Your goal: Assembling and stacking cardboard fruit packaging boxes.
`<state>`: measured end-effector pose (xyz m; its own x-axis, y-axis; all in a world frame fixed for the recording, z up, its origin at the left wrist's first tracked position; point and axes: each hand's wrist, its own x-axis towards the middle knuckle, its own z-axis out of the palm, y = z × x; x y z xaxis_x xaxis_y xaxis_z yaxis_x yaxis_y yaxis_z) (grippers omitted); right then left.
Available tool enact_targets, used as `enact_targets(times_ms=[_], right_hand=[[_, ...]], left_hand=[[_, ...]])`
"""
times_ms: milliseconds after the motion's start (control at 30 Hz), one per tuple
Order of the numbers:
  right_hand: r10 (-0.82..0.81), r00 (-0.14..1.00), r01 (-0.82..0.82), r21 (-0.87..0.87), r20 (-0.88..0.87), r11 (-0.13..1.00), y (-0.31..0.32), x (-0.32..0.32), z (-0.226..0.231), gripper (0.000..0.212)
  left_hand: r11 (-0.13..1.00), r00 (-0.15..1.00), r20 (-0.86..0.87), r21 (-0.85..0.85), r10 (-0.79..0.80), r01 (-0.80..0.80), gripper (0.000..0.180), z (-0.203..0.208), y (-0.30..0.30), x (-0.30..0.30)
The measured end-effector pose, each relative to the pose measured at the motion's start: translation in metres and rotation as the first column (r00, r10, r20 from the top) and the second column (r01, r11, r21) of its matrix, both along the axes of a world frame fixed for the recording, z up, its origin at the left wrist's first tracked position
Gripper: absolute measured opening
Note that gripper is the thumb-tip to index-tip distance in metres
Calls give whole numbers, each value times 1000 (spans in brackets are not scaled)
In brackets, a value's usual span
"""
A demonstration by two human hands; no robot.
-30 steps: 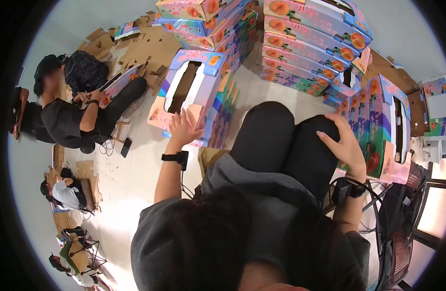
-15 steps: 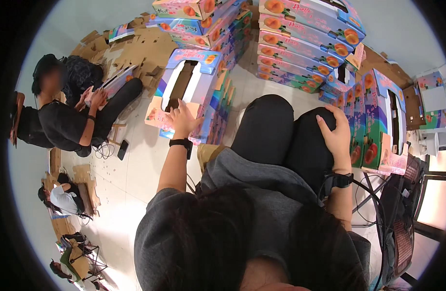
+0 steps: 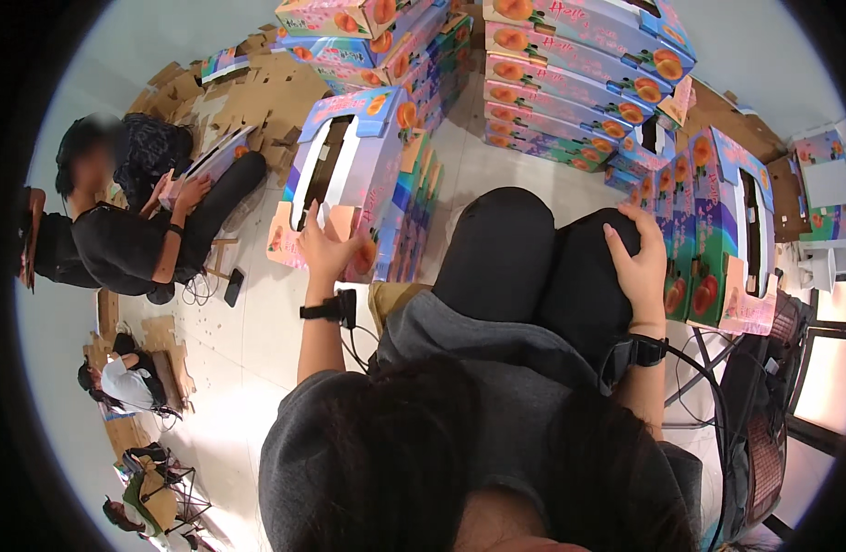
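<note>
A pink and blue carton (image 3: pixel 373 175) with peach pictures and a long slot in its top stands at my left, against a row of similar cartons (image 3: pixel 421 207). My left hand (image 3: pixel 326 248) rests on its near end, with the index finger pointing at the slot and the thumb stretched out to the right; nothing is gripped. On my right knee (image 3: pixel 593 248) lies my right hand (image 3: pixel 644 262), fingers apart and holding nothing. Each wrist wears a black band with a small device.
Tall stacks of peach cartons (image 3: pixel 556 78) rise ahead, and more cartons (image 3: pixel 708 239) stand at my right. Flattened cardboard (image 3: pixel 266 101) covers the floor at far left. A co-worker (image 3: pixel 119 221) sits there handling a carton, near a phone (image 3: pixel 233 287). Black cables (image 3: pixel 708 368) hang at right.
My left hand has moved a little left and toward me on the carton. The carton has shifted slightly the same way. My right hand has stayed on my knee.
</note>
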<state>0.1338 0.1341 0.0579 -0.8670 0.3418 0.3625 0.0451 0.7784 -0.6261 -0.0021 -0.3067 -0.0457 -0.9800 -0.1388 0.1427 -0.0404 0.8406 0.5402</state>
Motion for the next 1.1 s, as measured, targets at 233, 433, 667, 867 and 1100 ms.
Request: enact_targets(times_ms=[233,433,667,867,1100], right_hand=[[12,1000,-12,47,-5,999,2,2,1,36],[121,989,-139,-251,-88,958,-7,3,17,84],[70,833,-546,-796,-548,263,0,13,42,87],[-379,770,-386,-847,-514,365,2,30,32,66],[-400,782,-310,-856,-477,413,13,33,27,54]], left_hand=[[948,973,-99,224,-210,228,110,66,-11,42],[908,844,-350,-53,-407,416,103,155,29,75],[757,684,-447,23,-576,653,92,184,86,84],[585,530,-297,-137,-794,800,86,188,128,84],[589,544,-238,-203,-804,782,95,200,136,86]])
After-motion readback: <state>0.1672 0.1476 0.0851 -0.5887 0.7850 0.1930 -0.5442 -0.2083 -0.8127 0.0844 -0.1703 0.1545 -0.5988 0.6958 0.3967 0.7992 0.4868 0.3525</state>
